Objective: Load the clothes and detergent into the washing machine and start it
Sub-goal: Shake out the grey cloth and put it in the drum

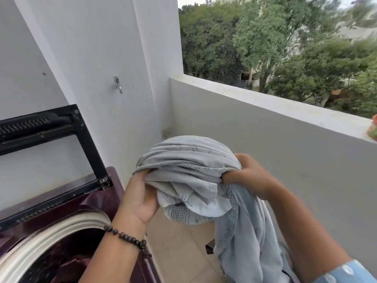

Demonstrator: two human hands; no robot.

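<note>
Washing machine (102,203) sat at lower left, maroon top-loader, black-framed lid (49,135) raised upright against the white wall (98,48); the tub's white rim (61,229) was open, with dark reddish clothes (71,264) inside. A metal hook (118,84) hung on the wall above. Left hand (138,199), beaded bracelet (127,236) on the wrist, was just right of the machine's right edge, palm up, fingers curled into the left side of a bunched pale grey-blue garment (189,174). The garment was held in the air between both hands, right of the tub and not over it, one long part hanging down toward the tiled floor (179,246). Right hand (247,176) clamped the bundle's right end, fingers closed tight in the cloth. Sleeve (344,272) light blue, at lower right corner. Balcony parapet (275,111) ran behind, trees (265,41) beyond.
</note>
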